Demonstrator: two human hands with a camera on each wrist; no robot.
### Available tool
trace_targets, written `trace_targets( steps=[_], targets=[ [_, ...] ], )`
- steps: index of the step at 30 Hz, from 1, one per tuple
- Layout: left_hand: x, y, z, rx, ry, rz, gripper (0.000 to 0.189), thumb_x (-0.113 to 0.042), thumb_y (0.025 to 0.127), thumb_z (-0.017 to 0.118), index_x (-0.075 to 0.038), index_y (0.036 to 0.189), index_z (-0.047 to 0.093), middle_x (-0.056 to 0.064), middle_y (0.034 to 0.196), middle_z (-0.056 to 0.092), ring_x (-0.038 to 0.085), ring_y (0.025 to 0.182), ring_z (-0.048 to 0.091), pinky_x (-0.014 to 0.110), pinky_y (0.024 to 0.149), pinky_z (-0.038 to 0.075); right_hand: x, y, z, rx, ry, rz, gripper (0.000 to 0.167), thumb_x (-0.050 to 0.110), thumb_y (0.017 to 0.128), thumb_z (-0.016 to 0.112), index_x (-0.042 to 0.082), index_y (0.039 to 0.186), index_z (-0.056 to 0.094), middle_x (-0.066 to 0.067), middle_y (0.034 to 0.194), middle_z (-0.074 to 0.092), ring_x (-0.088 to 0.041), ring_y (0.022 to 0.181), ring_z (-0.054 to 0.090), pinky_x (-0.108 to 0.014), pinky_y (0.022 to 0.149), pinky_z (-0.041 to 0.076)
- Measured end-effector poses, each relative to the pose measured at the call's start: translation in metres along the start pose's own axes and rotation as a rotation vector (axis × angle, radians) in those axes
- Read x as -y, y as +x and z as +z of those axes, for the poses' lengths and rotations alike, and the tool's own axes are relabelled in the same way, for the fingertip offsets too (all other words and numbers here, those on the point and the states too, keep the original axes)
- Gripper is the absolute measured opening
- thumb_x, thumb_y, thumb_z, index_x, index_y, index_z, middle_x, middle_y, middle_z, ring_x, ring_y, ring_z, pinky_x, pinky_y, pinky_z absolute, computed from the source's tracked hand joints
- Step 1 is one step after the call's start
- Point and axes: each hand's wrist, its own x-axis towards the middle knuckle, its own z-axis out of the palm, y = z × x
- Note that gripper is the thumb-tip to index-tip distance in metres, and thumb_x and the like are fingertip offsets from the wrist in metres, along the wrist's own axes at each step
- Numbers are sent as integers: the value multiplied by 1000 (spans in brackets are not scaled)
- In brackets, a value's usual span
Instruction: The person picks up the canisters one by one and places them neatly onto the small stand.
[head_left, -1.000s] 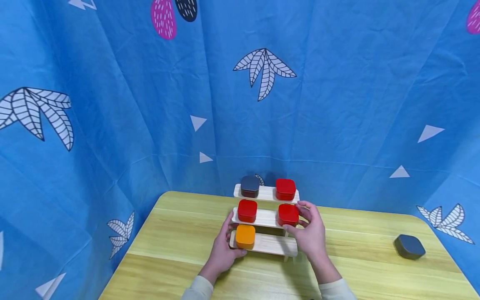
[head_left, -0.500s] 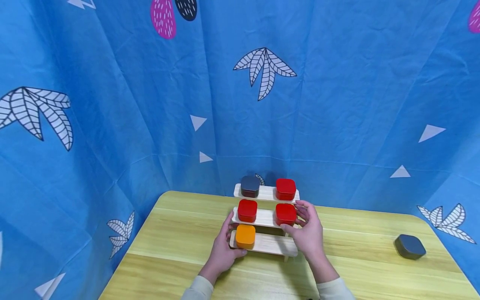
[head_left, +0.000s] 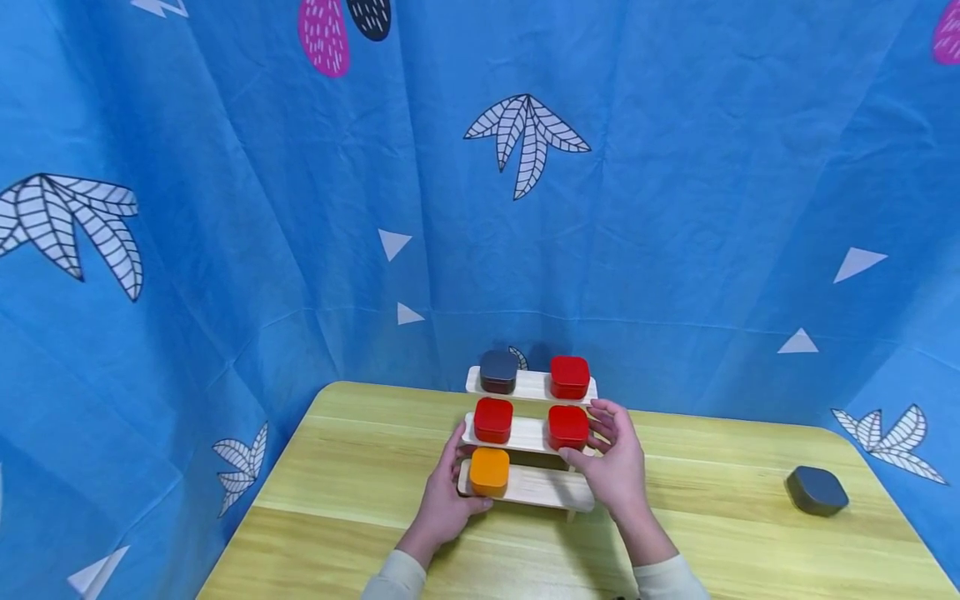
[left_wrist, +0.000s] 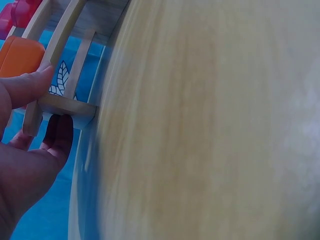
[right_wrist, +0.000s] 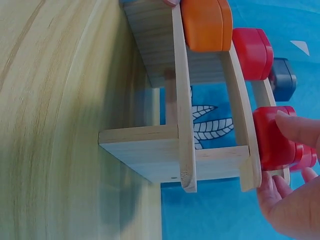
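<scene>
A three-tier wooden step rack (head_left: pixel 543 487) stands on the table with small lidded boxes on it. My left hand (head_left: pixel 442 504) grips the left end of its lowest tier, thumb over the front edge. On that tier sits an orange box (head_left: pixel 489 472). My right hand (head_left: pixel 618 467) pinches a red box (head_left: pixel 567 427) at the right of the middle tier, the thumb at its front, as the right wrist view also shows. Left of it is another red box (head_left: pixel 492 419). The top tier bears a dark blue box (head_left: pixel 498 372) and a red box (head_left: pixel 570 377).
Apart from the rack, a dark blue box (head_left: pixel 817 490) lies toward the right end of the wooden table (head_left: pixel 720 500). A blue patterned curtain (head_left: pixel 675 208) hangs close behind the table and along its left side.
My right hand has slid the red box slightly left along the middle tier, mostly before the half-second frame. My left hand has stayed on the rack.
</scene>
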Motion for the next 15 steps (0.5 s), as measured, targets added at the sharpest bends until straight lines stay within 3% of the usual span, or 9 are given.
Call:
trace_targets(
  steps=[5,15],
  targets=[
    [0,0,0,1,-5,2,126,17,68,82,-45,157,19,1,139,50,30,129,47,52,107,39,1,-1,-2,-1,2,-5,82,-12,65,87,8,135,49,-14,134,56,-33,117,58,-28,89,54],
    [1,1,0,-6,12,-17,127,17,68,82,-49,156,19,2,139,50,30,127,47,52,106,39,2,-3,-11,-17,1,-4,81,-13,66,86,7,135,49,-12,134,56,-31,118,57,-26,89,52]
  ],
)
